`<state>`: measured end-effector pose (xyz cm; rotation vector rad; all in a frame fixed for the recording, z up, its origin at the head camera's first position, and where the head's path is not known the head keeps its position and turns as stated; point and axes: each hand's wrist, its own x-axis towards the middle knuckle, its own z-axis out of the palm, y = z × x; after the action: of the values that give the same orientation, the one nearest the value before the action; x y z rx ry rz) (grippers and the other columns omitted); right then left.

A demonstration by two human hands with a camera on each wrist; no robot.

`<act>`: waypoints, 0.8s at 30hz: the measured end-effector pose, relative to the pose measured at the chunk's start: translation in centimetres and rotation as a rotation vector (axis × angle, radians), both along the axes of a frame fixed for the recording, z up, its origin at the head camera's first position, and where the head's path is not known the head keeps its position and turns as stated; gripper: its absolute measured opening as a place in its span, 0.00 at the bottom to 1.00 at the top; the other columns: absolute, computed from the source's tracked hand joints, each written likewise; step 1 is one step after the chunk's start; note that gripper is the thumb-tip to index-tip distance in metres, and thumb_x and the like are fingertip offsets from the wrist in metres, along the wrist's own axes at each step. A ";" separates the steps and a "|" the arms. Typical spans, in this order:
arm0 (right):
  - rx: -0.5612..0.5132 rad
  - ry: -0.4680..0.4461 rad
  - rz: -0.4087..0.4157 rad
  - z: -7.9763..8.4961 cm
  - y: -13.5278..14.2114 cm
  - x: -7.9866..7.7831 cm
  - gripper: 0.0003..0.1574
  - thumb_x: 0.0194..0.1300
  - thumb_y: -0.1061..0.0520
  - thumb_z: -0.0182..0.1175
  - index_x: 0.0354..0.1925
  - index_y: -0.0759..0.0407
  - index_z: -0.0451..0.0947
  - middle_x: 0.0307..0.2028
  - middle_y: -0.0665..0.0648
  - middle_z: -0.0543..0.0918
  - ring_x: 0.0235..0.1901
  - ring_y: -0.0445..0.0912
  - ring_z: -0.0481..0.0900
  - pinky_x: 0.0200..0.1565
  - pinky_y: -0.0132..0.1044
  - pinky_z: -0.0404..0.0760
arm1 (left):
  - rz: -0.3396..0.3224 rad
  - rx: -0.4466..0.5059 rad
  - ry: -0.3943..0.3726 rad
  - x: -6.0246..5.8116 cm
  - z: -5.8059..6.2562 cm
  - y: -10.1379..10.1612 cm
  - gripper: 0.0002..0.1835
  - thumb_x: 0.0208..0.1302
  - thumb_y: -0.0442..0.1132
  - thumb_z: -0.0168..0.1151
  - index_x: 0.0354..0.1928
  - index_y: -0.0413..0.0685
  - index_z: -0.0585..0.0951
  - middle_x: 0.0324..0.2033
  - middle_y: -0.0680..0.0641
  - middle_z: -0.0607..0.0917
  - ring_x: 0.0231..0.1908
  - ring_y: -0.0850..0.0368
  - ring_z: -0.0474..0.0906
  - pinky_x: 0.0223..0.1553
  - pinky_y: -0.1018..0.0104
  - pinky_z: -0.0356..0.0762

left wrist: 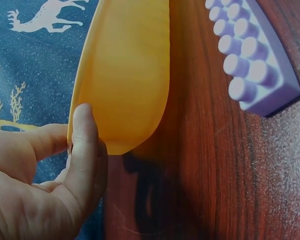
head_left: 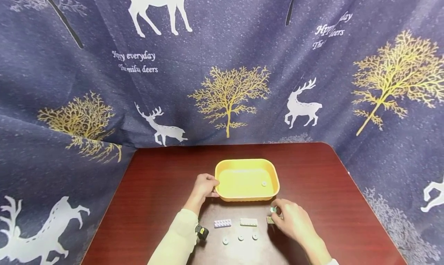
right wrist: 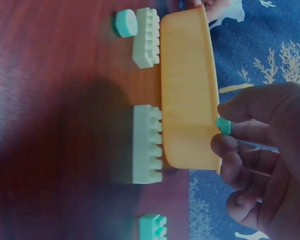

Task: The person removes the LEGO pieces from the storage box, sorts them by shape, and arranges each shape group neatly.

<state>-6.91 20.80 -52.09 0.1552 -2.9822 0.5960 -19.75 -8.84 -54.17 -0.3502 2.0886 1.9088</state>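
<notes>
My left hand (head_left: 205, 186) pinches the left end of a yellow tub (head_left: 247, 199), gripping its rim between thumb and fingers. A small green round piece (right wrist: 224, 126) is pinched between the thumb and fingertips of my right hand (head_left: 293, 220). That hand is off the tub's front right corner, above a short green brick (head_left: 269, 220) that it partly covers. One small round piece (head_left: 264, 183) lies inside the tub. In front of the tub are a purple studded brick (head_left: 222, 223) and a pale green one (head_left: 248, 222).
Nearer me on the dark red table (head_left: 319, 180) lies a row of loose round pieces: a left one (head_left: 225, 240), a middle one (head_left: 241, 237) and a right one (head_left: 254, 237). A blue patterned curtain (head_left: 222, 49) hangs behind the table and along both sides.
</notes>
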 end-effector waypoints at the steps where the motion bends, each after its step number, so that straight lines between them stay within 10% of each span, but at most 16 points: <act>1: 0.002 -0.002 -0.002 -0.1 0.0 0.1 0.09 0.55 0.55 0.69 0.35 0.42 0.82 0.28 0.42 0.79 0.26 0.38 0.74 0.25 0.38 0.75 | 0.001 -0.002 0.002 0.0 0.0 0.0 0.12 0.62 0.25 0.63 0.47 0.29 0.76 0.34 0.35 0.81 0.23 0.52 0.81 0.29 0.59 0.93; 24: 0.023 -0.049 -0.001 -2.8 -0.1 2.6 0.12 0.52 0.54 0.72 0.30 0.39 0.78 0.24 0.37 0.75 0.26 0.34 0.71 0.25 0.35 0.74 | 0.002 0.009 -0.002 0.0 -0.2 0.0 0.14 0.62 0.26 0.63 0.48 0.29 0.75 0.33 0.39 0.80 0.24 0.51 0.82 0.29 0.59 0.93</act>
<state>-4.32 20.72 -54.89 0.1425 -3.0372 0.5743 -19.79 -8.87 -54.35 -0.3522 2.0780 1.9175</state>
